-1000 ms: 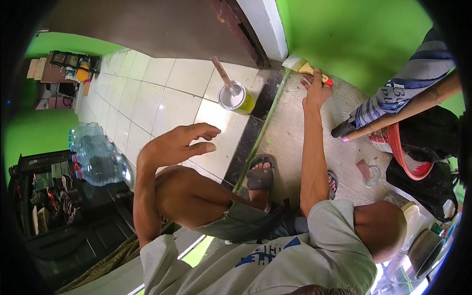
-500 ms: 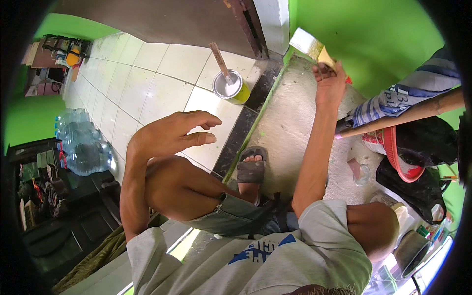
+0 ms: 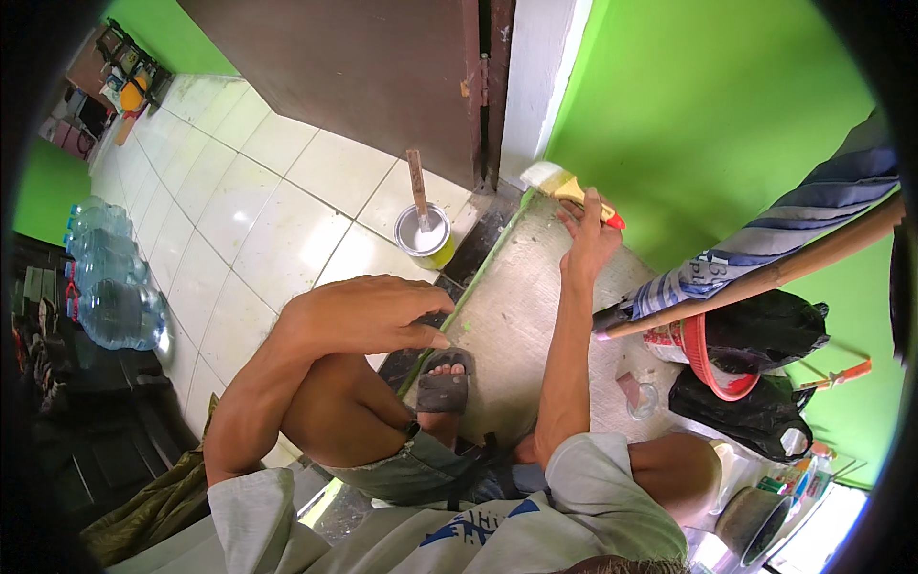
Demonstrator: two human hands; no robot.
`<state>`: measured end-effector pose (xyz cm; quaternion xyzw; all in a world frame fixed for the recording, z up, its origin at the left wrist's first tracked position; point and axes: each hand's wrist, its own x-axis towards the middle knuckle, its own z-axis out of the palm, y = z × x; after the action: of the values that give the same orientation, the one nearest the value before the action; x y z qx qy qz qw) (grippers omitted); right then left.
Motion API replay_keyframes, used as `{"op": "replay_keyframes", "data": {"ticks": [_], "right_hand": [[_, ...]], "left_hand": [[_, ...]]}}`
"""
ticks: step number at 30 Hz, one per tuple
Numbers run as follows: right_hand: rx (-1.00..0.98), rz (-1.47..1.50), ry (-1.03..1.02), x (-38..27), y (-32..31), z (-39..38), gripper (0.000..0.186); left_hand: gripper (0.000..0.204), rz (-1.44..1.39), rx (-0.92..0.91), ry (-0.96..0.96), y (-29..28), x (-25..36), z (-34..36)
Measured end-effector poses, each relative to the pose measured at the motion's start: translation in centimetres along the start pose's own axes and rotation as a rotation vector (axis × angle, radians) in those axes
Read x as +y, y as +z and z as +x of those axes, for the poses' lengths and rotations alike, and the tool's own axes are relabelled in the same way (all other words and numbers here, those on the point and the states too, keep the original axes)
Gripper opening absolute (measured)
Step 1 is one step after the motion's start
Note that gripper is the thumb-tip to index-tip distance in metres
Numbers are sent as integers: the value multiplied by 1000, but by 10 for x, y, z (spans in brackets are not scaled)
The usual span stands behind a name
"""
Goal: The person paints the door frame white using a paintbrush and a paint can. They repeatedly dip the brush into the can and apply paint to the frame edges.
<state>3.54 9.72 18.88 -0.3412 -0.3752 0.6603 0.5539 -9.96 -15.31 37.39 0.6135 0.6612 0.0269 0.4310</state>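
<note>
My right hand (image 3: 591, 237) is closed round the handle of a paintbrush (image 3: 566, 186). The brush has a pale, paint-coated head, a yellow middle and a red handle end. Its bristles point left, close to the bottom corner where the white door frame (image 3: 535, 86) meets the green wall (image 3: 688, 124). My left hand (image 3: 382, 311) hangs over my bent knee, fingers loosely curved and thumb apart, with nothing in it. Beyond it, a paint can (image 3: 440, 254) holds white paint, and a wooden stick (image 3: 418, 187) leans upright in it.
A brown door (image 3: 363, 77) stands beyond the can. Large clear water bottles (image 3: 120, 316) lie at left on the tiles (image 3: 239, 210). At right are a rolled striped umbrella (image 3: 765, 230), a wooden pole (image 3: 803, 258), a red-rimmed bucket (image 3: 703, 359) and black plastic bags (image 3: 736, 411).
The view has shifted. The brush, still in my right hand, has come down from in front of the green wall toward its base. My left hand stays over the knee.
</note>
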Motion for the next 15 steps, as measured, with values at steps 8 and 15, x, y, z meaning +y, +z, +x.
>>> {"op": "replay_keyframes", "data": {"ticks": [8,15], "right_hand": [[-170,89,-375,-154,98,6,34],[-232,209,-440,-193,96,-14,43]], "left_hand": [[46,25,21,42,4,-1,11],[48,74,28,54,7,-1,9]]}}
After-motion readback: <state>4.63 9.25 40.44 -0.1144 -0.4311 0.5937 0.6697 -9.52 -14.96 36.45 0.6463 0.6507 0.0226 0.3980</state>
